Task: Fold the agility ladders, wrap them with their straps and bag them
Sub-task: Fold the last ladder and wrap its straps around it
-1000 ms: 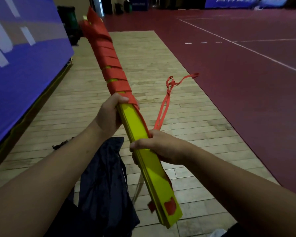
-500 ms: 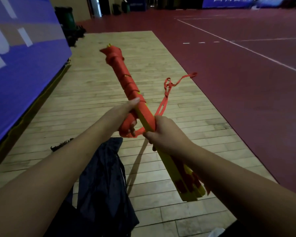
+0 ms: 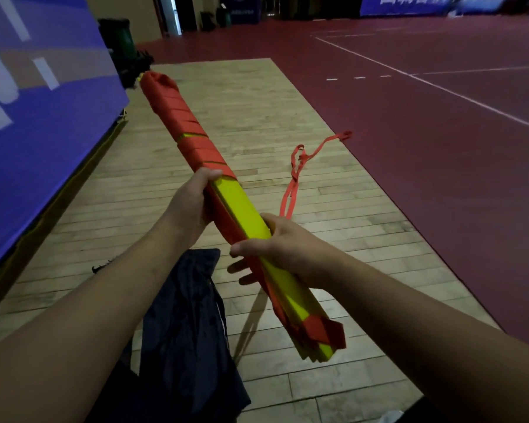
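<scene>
A folded agility ladder (image 3: 245, 206), a bundle of yellow rungs, slants from upper left to lower right in front of me. Red strap (image 3: 180, 117) is wound round its far half. My left hand (image 3: 187, 209) grips the bundle just below the wound part. My right hand (image 3: 275, 248) grips it lower down, thumb over the top and fingers underneath. The loose strap tail (image 3: 297, 169) trails from my right hand across the floor to the right. A dark bag (image 3: 187, 325) lies on the floor under my arms.
I am over a strip of wooden floor (image 3: 257, 123) beside a dark red court (image 3: 440, 148) with white lines. A blue banner wall (image 3: 37, 117) runs along the left. A green bin (image 3: 119, 41) stands at the far left end.
The bundle has turned so its flat yellow face is up, and its far end has swung. My right hand has slid down the bundle with the strap. The left hand now grips the bundle's side.
</scene>
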